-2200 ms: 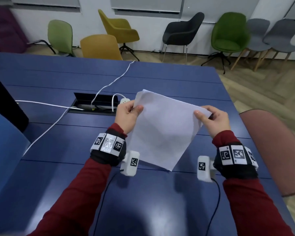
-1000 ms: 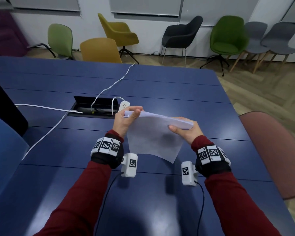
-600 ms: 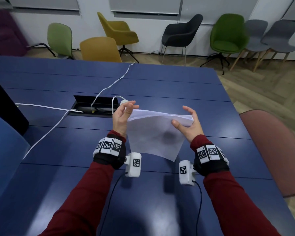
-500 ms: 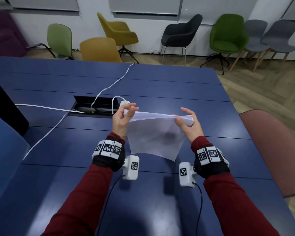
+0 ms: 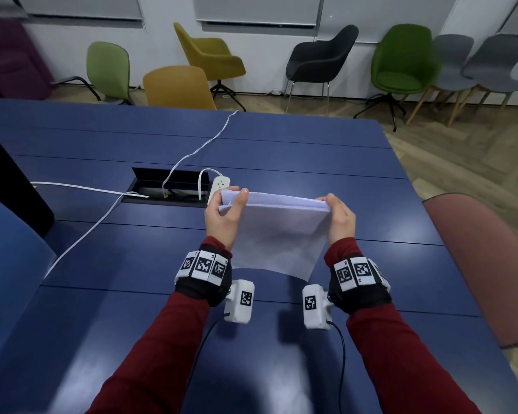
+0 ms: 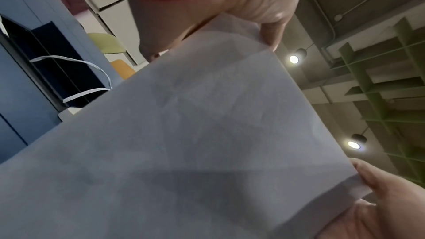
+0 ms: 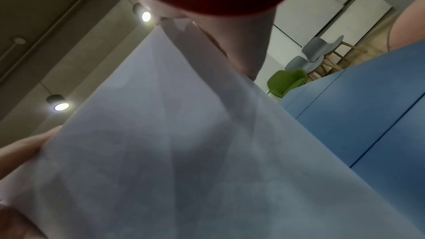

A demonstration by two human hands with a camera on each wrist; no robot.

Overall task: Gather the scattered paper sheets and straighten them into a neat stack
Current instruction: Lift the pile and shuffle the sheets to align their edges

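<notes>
A stack of white paper sheets (image 5: pixel 277 234) stands upright above the blue table (image 5: pixel 132 339), its top edge level. My left hand (image 5: pixel 232 201) pinches the top left corner with the thumb in front. My right hand (image 5: pixel 334 206) grips the top right corner. Whether the lower edge touches the table I cannot tell. In the left wrist view the paper stack (image 6: pixel 184 134) fills the frame, with my left hand (image 6: pixel 230 6) at its upper corner and my right hand (image 6: pixel 391 199) at the other. In the right wrist view my right hand (image 7: pixel 220 39) holds the paper stack (image 7: pixel 195 161).
A white power strip (image 5: pixel 219 186) and white cables (image 5: pixel 198 147) lie by the open cable box (image 5: pixel 168 188) just beyond my hands. A pink chair back (image 5: pixel 485 264) stands at the table's right edge. A blue object (image 5: pixel 6 264) and a dark one (image 5: pixel 9 186) sit at the left.
The sheets went from a tilted diamond to an upright stack with a level top. Both hands loosened their fingers briefly and now grip the top corners again.
</notes>
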